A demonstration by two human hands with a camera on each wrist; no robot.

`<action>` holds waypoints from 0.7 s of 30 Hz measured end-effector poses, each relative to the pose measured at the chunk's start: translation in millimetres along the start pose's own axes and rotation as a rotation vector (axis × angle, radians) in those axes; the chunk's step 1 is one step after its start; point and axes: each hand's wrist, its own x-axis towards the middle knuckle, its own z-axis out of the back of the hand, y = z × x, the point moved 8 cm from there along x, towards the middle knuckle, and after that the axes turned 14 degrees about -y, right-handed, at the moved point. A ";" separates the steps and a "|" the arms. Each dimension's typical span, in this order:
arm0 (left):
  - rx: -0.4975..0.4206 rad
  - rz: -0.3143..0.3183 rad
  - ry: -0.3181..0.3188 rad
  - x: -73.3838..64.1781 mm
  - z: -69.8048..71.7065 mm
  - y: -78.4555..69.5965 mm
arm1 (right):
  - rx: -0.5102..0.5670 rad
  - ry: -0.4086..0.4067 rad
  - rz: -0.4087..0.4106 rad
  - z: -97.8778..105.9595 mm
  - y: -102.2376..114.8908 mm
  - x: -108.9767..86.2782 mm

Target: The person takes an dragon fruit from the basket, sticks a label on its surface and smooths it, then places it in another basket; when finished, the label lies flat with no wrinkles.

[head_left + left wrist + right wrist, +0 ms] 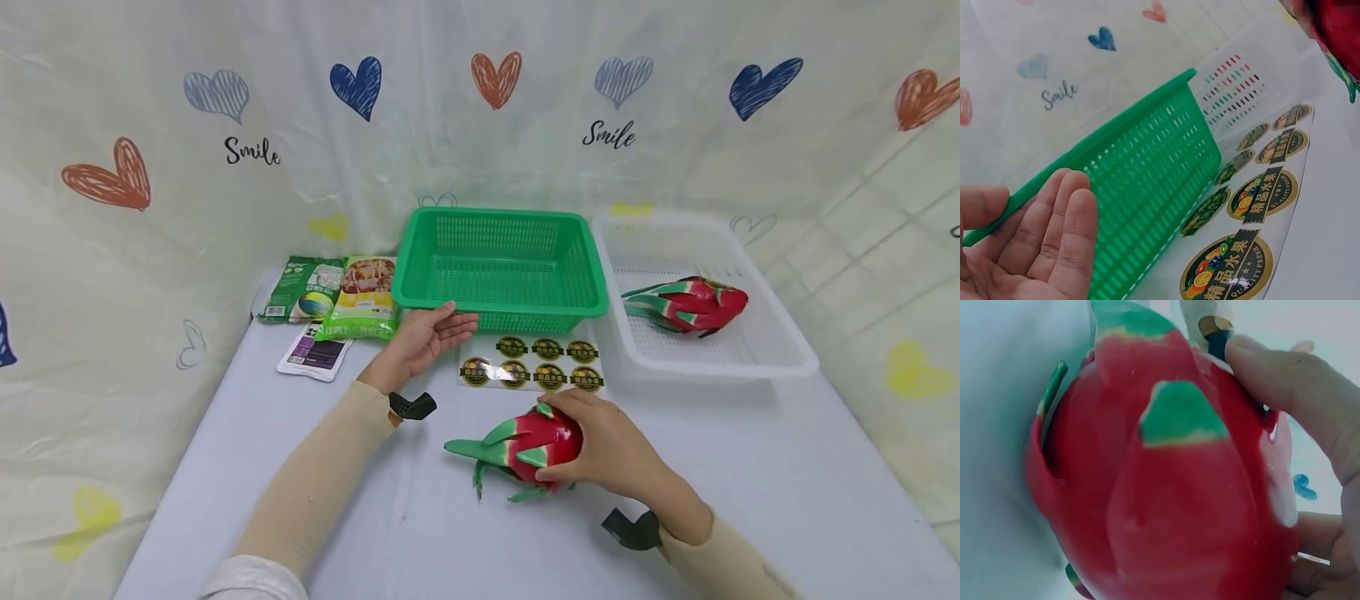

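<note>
Oval red-and-green dragon fruit (536, 440), clamped by right-hand fingers (573, 402), could be dropped if its glossy skin slips; left-hand fingers (1080, 228) are held nearly straight

We read "Smile" twice in black script on the curtain (450, 150) behind the worktop's (405, 517) far edge. On the sticker sheet (531, 367) nearer us than that edge, the round labels (1225, 270) show "精品水果" and "QUALITY FRESH". By the far left corner, print on the green packet (303, 287), yellow-green packet (362, 300) and purple-and-white packet (315, 352) is too small for us.
</note>
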 end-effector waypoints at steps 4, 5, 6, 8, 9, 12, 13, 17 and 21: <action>-0.008 -0.003 0.006 0.4 -0.4 -0.6 | -0.041 -0.019 0.022 1.5 7.3 -6.4; -0.012 -0.007 0.007 0.4 -0.1 -1.1 | -0.048 -0.020 0.029 1.2 9.0 -7.7; -0.015 -0.009 0.007 0.3 0.1 -1.6 | -0.054 -0.022 0.034 0.7 10.6 -8.6; -0.021 -0.013 0.008 -0.1 0.6 -2.5 | -0.062 -0.030 0.042 -1.0 13.6 -9.6; -0.024 -0.014 0.007 -0.4 0.8 -2.9 | -0.063 -0.034 0.044 -2.4 14.8 -9.6; -0.021 -0.015 0.005 -0.8 1.2 -3.4 | -0.055 -0.051 0.042 -6.5 16.8 -9.1; -0.019 -0.015 0.005 -0.7 1.1 -3.4 | -0.051 -0.056 0.038 -7.5 16.8 -9.1; -0.013 -0.012 0.012 0.9 -0.2 -2.0 | -0.036 -0.061 0.019 -9.5 14.1 -10.6; -0.017 -0.007 0.012 3.3 0.0 0.4 | -0.037 -0.008 0.003 -12.9 10.6 -14.3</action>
